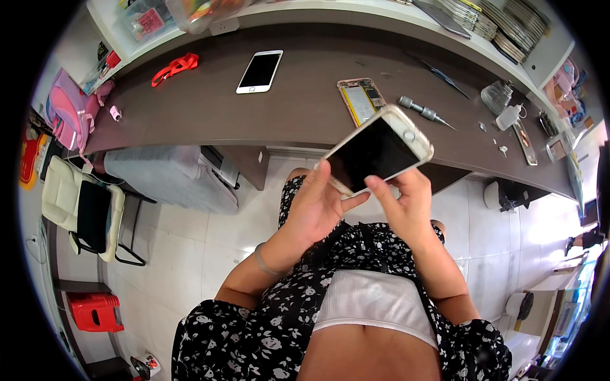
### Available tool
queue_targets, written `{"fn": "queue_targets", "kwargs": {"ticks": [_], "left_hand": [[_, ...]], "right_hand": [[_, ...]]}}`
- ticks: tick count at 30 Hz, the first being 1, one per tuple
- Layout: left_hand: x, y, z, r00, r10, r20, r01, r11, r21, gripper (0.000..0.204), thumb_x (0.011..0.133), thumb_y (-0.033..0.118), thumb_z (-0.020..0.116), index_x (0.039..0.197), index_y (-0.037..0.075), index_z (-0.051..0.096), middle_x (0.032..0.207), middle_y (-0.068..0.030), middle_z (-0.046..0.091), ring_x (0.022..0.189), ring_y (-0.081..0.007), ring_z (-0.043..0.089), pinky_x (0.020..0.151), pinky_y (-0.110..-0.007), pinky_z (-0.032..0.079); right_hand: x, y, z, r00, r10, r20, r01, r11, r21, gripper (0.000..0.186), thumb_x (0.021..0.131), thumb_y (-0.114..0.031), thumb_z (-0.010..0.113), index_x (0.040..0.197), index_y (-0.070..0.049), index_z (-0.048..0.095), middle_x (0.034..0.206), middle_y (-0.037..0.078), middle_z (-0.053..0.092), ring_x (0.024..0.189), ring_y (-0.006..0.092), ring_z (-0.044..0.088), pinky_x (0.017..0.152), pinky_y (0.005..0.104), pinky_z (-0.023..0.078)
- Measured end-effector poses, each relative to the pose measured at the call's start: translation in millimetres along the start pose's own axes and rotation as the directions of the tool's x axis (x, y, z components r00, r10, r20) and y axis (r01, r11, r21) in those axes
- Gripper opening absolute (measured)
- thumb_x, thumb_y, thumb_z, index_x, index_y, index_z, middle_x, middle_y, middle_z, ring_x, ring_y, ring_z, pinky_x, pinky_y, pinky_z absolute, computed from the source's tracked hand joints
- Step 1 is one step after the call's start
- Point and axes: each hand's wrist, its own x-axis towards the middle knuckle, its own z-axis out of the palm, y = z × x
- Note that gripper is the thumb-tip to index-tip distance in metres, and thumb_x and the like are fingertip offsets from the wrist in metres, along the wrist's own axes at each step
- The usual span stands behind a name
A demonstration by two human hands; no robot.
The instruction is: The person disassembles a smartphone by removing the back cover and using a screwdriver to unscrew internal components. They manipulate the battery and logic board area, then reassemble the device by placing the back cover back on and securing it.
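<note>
Both hands hold a white smartphone [375, 154] with a dark screen, tilted over the desk's near edge. A clear case seems to wrap its rim, and its round button points to the upper right. My left hand [316, 204] grips the lower left end, thumb on the edge. My right hand [405, 204] holds the lower long side, its thumb at the screen's edge and its fingers hidden behind the phone. Just beyond lies an opened phone body [359, 100] with its battery showing, partly covered by the held phone. Beside it rests a grey screwdriver [424, 110].
On the brown desk [190, 117] lie another white phone [260, 72], a red strap [175, 68] and tweezers [447, 80]. At the right stand a glass bottle [497, 96] and a small white squeeze bottle [509, 117], near a narrow phone frame [525, 143]. A cream chair [82, 206] stands left.
</note>
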Motion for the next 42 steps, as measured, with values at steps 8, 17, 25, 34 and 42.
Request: {"fn": "queue_targets", "kwargs": {"ticks": [8, 17, 25, 34, 42], "left_hand": [[10.9, 35.0, 13.1, 0.973, 0.224, 0.052, -0.223, 0.863, 0.453, 0.037, 0.076, -0.003, 0.071, 0.111, -0.003, 0.059, 0.101, -0.0107, 0.066, 0.094, -0.0139, 0.063, 0.081, -0.025, 0.051], [2.9, 41.0, -3.5, 0.882, 0.432, 0.189, -0.458, 0.688, 0.563, 0.022, 0.079, -0.002, 0.069, 0.1, -0.001, 0.061, 0.094, -0.0176, 0.068, 0.086, -0.0223, 0.067, 0.079, -0.034, 0.055], [-1.0, 40.7, 11.8, 0.833, 0.489, 0.26, -0.546, 0.646, 0.534, 0.018, 0.08, -0.005, 0.069, 0.097, -0.003, 0.064, 0.092, -0.0168, 0.069, 0.085, -0.0183, 0.068, 0.077, -0.027, 0.054], [-3.8, 46.5, 17.6, 0.808, 0.502, 0.309, -0.566, 0.513, 0.646, 0.014, 0.08, -0.005, 0.067, 0.094, -0.003, 0.066, 0.09, -0.0147, 0.07, 0.084, -0.0161, 0.067, 0.075, -0.026, 0.053], [-2.5, 31.3, 22.4, 0.821, 0.486, 0.299, -0.54, 0.492, 0.683, 0.024, 0.076, -0.004, 0.072, 0.099, -0.004, 0.065, 0.095, -0.0133, 0.07, 0.089, -0.0166, 0.066, 0.079, -0.026, 0.053]], "right_hand": [[13.7, -13.7, -19.4, 0.974, -0.15, 0.17, 0.195, 0.936, -0.292, 0.019, 0.083, -0.01, 0.067, 0.1, -0.002, 0.063, 0.075, 0.013, 0.06, 0.064, 0.027, 0.06, 0.057, 0.034, 0.047], [3.2, -6.5, -24.3, 0.997, 0.04, 0.071, -0.04, 0.999, 0.003, 0.021, 0.077, -0.008, 0.073, 0.096, 0.0, 0.069, 0.077, 0.012, 0.067, 0.062, 0.0174, 0.062, 0.058, 0.026, 0.046], [3.9, -18.4, -25.7, 0.999, 0.02, 0.033, -0.021, 1.0, 0.015, 0.013, 0.077, -0.008, 0.073, 0.088, 0.0, 0.07, 0.073, 0.01, 0.067, 0.06, 0.0162, 0.061, 0.055, 0.0256, 0.045], [7.4, -14.8, -25.5, 0.997, -0.026, 0.071, 0.028, 0.999, -0.028, 0.016, 0.077, -0.008, 0.072, 0.09, 0.001, 0.07, 0.077, 0.011, 0.068, 0.063, 0.0182, 0.063, 0.058, 0.0269, 0.048], [13.5, -26.2, -18.1, 0.986, -0.048, 0.157, 0.068, 0.99, -0.127, 0.024, 0.076, -0.006, 0.072, 0.098, 0.002, 0.067, 0.085, 0.015, 0.068, 0.07, 0.0213, 0.065, 0.066, 0.0267, 0.05]]}}
